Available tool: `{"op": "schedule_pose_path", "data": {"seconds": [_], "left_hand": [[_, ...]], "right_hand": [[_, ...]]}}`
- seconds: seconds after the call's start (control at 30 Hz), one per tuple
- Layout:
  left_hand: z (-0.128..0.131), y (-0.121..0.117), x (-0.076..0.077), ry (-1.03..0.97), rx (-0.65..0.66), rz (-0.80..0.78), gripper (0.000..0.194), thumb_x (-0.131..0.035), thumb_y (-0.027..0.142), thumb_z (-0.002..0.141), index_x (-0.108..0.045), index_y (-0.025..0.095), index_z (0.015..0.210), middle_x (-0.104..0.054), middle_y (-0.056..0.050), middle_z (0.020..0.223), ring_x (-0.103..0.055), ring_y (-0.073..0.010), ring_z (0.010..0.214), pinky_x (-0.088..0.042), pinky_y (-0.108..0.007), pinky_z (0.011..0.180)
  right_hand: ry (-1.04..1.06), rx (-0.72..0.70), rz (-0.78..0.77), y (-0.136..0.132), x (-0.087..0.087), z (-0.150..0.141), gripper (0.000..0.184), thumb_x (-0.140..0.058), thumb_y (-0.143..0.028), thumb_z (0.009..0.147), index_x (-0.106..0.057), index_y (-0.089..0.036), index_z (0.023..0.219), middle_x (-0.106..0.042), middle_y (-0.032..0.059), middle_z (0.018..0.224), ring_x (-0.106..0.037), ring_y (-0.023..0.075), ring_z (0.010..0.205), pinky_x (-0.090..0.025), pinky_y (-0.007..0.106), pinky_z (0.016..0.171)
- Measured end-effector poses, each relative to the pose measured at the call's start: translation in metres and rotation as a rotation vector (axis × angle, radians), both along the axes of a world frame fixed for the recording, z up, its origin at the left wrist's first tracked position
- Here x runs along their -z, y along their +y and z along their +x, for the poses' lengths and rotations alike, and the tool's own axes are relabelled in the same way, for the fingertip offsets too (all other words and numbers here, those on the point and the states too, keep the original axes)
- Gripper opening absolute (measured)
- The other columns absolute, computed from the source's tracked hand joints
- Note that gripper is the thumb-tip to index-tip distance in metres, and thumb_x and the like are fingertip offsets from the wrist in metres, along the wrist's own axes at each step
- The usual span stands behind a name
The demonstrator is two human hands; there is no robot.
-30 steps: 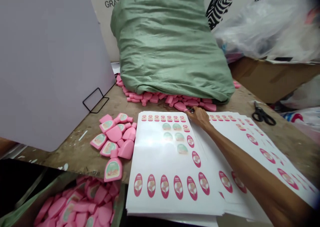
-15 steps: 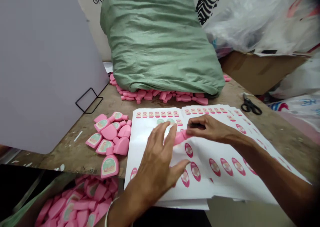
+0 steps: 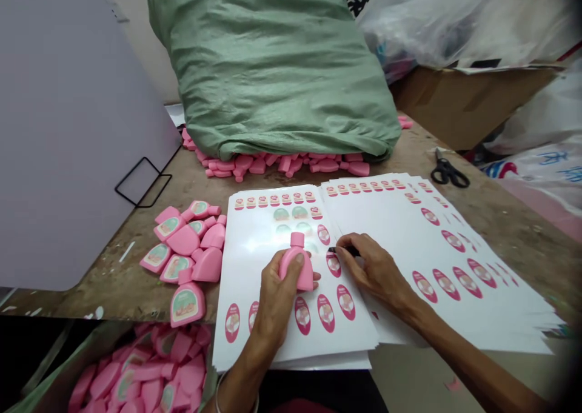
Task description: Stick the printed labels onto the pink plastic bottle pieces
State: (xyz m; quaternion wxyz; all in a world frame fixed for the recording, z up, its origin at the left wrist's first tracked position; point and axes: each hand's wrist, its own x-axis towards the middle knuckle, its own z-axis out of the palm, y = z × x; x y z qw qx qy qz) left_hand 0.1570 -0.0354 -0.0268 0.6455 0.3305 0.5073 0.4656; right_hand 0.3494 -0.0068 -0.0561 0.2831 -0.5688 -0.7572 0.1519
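My left hand (image 3: 275, 298) is shut around a pink plastic bottle (image 3: 297, 266), which stands upright on the white label sheet with its cap pointing away from me. That sheet (image 3: 268, 210) tops a stack printed with oval pink labels and rows of small ones, some of them peeled. My right hand (image 3: 370, 267) rests on the sheets just to the right of the bottle, pinching a small black tool (image 3: 343, 251). Its tip is partly hidden by my fingers. A second stack of label sheets (image 3: 436, 243) overlaps the first on the right.
Labelled pink bottles (image 3: 182, 249) lie heaped left of the sheets, and more fill a box (image 3: 150, 370) below the table edge. Unlabelled ones (image 3: 282, 164) lie under a green woven sack (image 3: 268, 67). Black scissors (image 3: 448, 171) lie on the wooden table (image 3: 513, 219). A lilac board (image 3: 77, 128) stands at left.
My left hand now holds the pink bottle upright on the sheet, where it had been lying under my fingers. My right hand has moved nearer me, and the view has shifted.
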Motion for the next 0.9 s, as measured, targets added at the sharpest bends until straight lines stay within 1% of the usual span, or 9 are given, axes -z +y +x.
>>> {"op": "schedule_pose_path", "data": {"seconds": [0.13,0.23,0.3,0.5,0.6,0.7,0.8,0.87,0.9], "left_hand": [[0.003,0.009,0.008,0.097,-0.059,0.065,0.035,-0.059,0.047,0.082,-0.059,0.016,0.099,-0.065,-0.006,0.081,-0.068,-0.0212,0.079,-0.054,-0.026,0.064],[0.002,0.011,0.012,0.1,-0.052,0.073,0.036,-0.058,0.048,0.082,-0.058,0.016,0.099,-0.062,-0.005,0.082,-0.069,-0.0226,0.078,-0.054,-0.027,0.062],[0.002,0.012,0.013,0.106,-0.033,0.069,0.036,-0.057,0.048,0.083,-0.057,0.016,0.1,-0.061,-0.005,0.083,-0.07,-0.0224,0.077,-0.055,-0.027,0.062],[0.001,0.014,0.013,0.176,0.0,0.06,0.033,-0.051,0.047,0.087,-0.055,0.018,0.101,-0.059,-0.003,0.084,-0.07,-0.021,0.076,-0.054,-0.025,0.063],[0.001,0.015,0.013,0.184,0.001,0.067,0.033,-0.051,0.047,0.087,-0.055,0.018,0.102,-0.06,-0.003,0.082,-0.07,-0.0206,0.075,-0.053,-0.024,0.062],[0.001,0.015,0.014,0.183,0.0,0.08,0.033,-0.05,0.046,0.088,-0.055,0.018,0.104,-0.061,-0.004,0.084,-0.07,-0.0198,0.073,-0.053,-0.025,0.062],[0.002,0.015,0.013,0.154,0.001,0.085,0.033,-0.05,0.047,0.088,-0.055,0.018,0.102,-0.062,-0.004,0.083,-0.069,-0.0191,0.071,-0.054,-0.026,0.063],[0.001,0.015,0.012,0.122,-0.013,0.077,0.034,-0.051,0.047,0.087,-0.055,0.017,0.102,-0.063,-0.004,0.081,-0.069,-0.0186,0.069,-0.054,-0.027,0.063],[0.0,0.015,0.012,0.103,-0.025,0.069,0.035,-0.052,0.047,0.086,-0.055,0.017,0.102,-0.064,-0.004,0.079,-0.068,-0.0184,0.068,-0.054,-0.027,0.063]], "right_hand": [[-0.119,-0.048,0.177,0.014,0.002,-0.017,0.014,-0.047,-0.028,0.091,-0.057,-0.019,0.089,-0.066,0.0073,0.085,-0.056,0.02,0.077,-0.042,0.034,0.071],[-0.225,-0.044,0.234,0.022,0.005,-0.023,0.016,-0.047,-0.026,0.09,-0.059,-0.017,0.086,-0.065,0.0078,0.082,-0.055,0.0197,0.075,-0.039,0.033,0.069],[-0.25,-0.04,0.241,0.024,0.008,-0.022,0.015,-0.048,-0.025,0.09,-0.06,-0.017,0.085,-0.064,0.0072,0.08,-0.055,0.0191,0.074,-0.038,0.032,0.068],[-0.113,-0.084,0.149,0.025,0.01,-0.017,0.008,-0.053,-0.023,0.085,-0.057,-0.019,0.079,-0.062,0.0024,0.073,-0.052,0.0165,0.069,-0.037,0.031,0.067],[-0.101,-0.078,0.122,0.026,0.012,-0.019,0.009,-0.057,-0.026,0.083,-0.056,-0.02,0.076,-0.061,0.002,0.071,-0.051,0.0166,0.067,-0.038,0.031,0.065],[-0.125,-0.054,0.204,0.022,0.01,-0.024,0.012,-0.06,-0.029,0.082,-0.056,-0.019,0.075,-0.061,0.0029,0.07,-0.051,0.017,0.067,-0.038,0.031,0.064],[-0.13,-0.046,0.321,0.015,0.003,-0.029,0.012,-0.062,-0.027,0.08,-0.056,-0.019,0.074,-0.062,0.0025,0.067,-0.051,0.0167,0.064,-0.039,0.033,0.064],[-0.055,-0.01,0.33,0.01,-0.004,-0.03,0.012,-0.064,-0.028,0.079,-0.056,-0.02,0.074,-0.061,0.002,0.066,-0.052,0.0166,0.064,-0.041,0.033,0.063],[0.013,0.03,0.302,0.009,-0.009,-0.029,0.012,-0.064,-0.029,0.079,-0.056,-0.02,0.075,-0.061,0.0019,0.067,-0.053,0.0165,0.064,-0.043,0.032,0.063]]}}
